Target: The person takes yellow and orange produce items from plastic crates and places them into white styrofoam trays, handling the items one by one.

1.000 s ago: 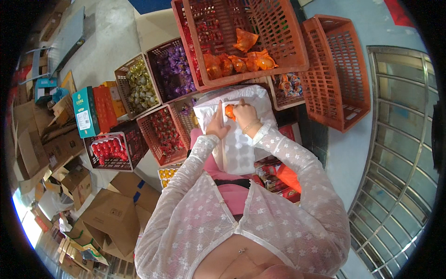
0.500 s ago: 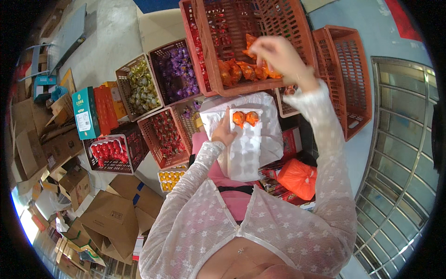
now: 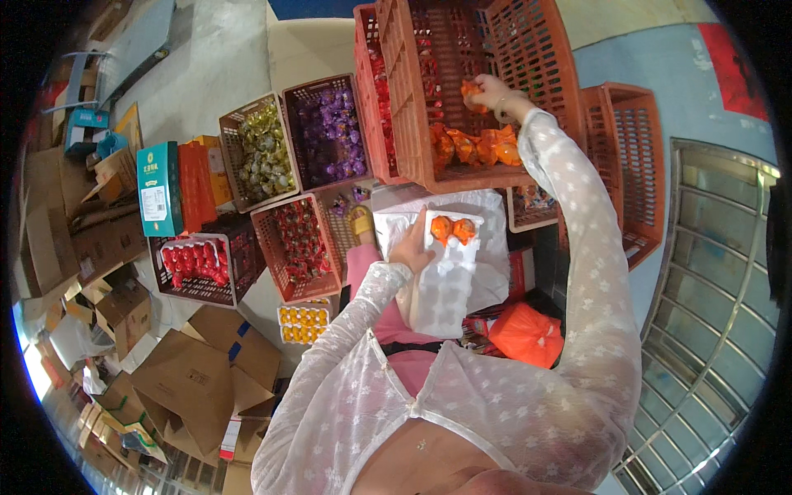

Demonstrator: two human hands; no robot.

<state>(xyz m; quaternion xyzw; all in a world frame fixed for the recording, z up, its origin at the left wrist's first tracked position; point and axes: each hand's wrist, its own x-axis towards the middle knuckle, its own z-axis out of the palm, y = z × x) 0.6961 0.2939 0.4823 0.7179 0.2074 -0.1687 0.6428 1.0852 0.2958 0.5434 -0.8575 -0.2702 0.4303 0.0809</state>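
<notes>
A white moulded tray (image 3: 445, 285) with rows of round cups lies in front of me on white sheeting (image 3: 492, 268). Two orange foil-wrapped balls (image 3: 453, 230) sit side by side in its far end. My left hand (image 3: 410, 249) grips the tray's left edge. Inside a tilted reddish-brown plastic crate (image 3: 400, 91), my right hand (image 3: 500, 94) pinches an orange foil-wrapped ball (image 3: 471, 89). Below that hand, more orange wrapped balls (image 3: 474, 148) line the crate's near side.
Crates of purple (image 3: 328, 124), gold (image 3: 262, 157) and red (image 3: 297, 243) wrapped pieces stand to the left. A tray of yellow pieces (image 3: 303, 323) sits nearer. An orange plastic bag (image 3: 528, 334) lies at right, beside metal bars (image 3: 701, 313). Cardboard boxes (image 3: 186, 384) crowd the lower left.
My right hand has reached deeper into the crate, holding an orange wrapped ball. My left hand stays at the tray's edge. The whole view has shifted slightly.
</notes>
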